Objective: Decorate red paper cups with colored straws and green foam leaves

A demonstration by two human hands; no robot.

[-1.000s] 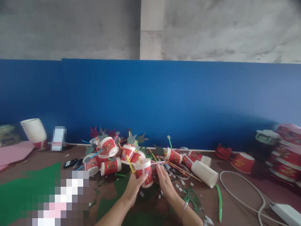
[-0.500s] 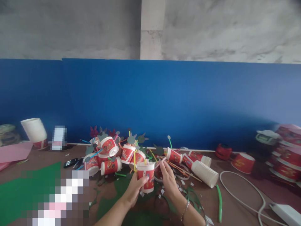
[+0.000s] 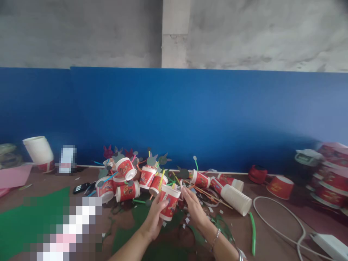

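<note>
My left hand [image 3: 154,217] is closed around a red and white paper cup [image 3: 169,204], which leans to the right with its mouth up. A yellow straw [image 3: 162,177] sticks up at the cup's left rim, and another yellow piece shows inside the mouth. Beside the right rim, my right hand [image 3: 194,206] pinches a pale pink straw [image 3: 181,186]; whether the straw touches the cup I cannot tell. Behind my hands lies a heap of red paper cups [image 3: 127,191] with coloured straws and animal-shaped paper cutouts [image 3: 152,160].
A nested stack of paper cups [image 3: 236,199] lies to the right, near a green straw [image 3: 253,235] and a looped white cable [image 3: 282,201]. Green sheet [image 3: 51,210] covers the left. Paper scraps [image 3: 187,220] litter the brown table. A blue panel [image 3: 174,119] stands behind.
The cup has tipped from nearly upright to a lean, its mouth turning rightward. The pink straw in my right hand has swung from slanting to nearly upright, and that hand has shifted slightly left.
</note>
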